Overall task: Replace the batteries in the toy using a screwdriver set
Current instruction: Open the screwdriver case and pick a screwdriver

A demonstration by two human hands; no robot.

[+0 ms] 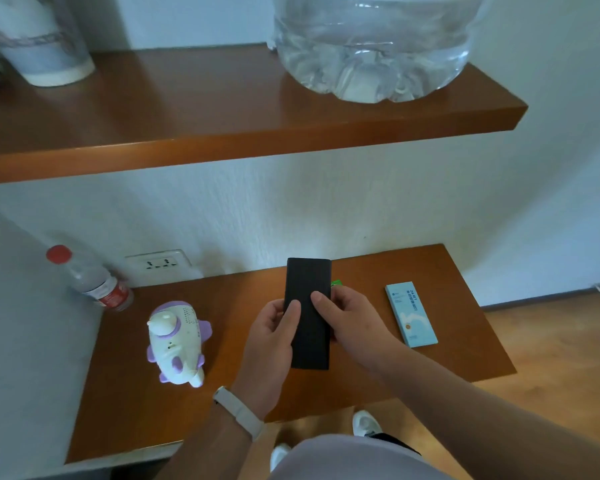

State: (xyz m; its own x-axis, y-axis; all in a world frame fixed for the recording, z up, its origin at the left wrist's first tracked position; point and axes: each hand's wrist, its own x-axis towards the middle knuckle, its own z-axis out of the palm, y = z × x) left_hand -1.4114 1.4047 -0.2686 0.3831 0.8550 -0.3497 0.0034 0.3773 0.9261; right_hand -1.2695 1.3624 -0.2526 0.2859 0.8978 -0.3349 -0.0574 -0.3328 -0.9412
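A flat black screwdriver-set case (309,282) is lifted above the lower wooden shelf (222,393), long side pointing away from me. My left hand (274,344) grips its left edge with the thumb on top. My right hand (347,320) holds the right edge, thumb pressed on the lid. The white and purple toy (177,344) lies on the shelf to the left of my hands. A small green thing (336,283) peeks out behind the case; what it is I cannot tell.
A light blue box (411,313) lies on the shelf to the right. A plastic bottle with a red cap (90,278) leans at the far left, near a wall socket (160,263). An upper shelf (239,133) carries a large water jug (371,46).
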